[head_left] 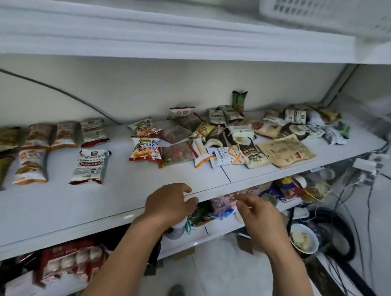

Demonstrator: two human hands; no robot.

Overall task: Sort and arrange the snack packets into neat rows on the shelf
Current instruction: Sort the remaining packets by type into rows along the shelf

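While both hands hang empty by the front edge of the shelf (124, 189), low in the middle of the frame — the left hand (169, 205) with fingers (184, 189) loosely curled, the right hand (260, 217) equally slack, its fingertips blurred — seven snack packets (89, 166) lie in two rows at the left: four behind, three in front, the two leftmost cut off by the frame edge. Two yellow-and-red chip packets (145, 149) sit one behind the other at centre. Right of them a heap (247, 139) overlaps too thickly to count; one green packet (239, 101) stands upright against the back wall (147, 88).
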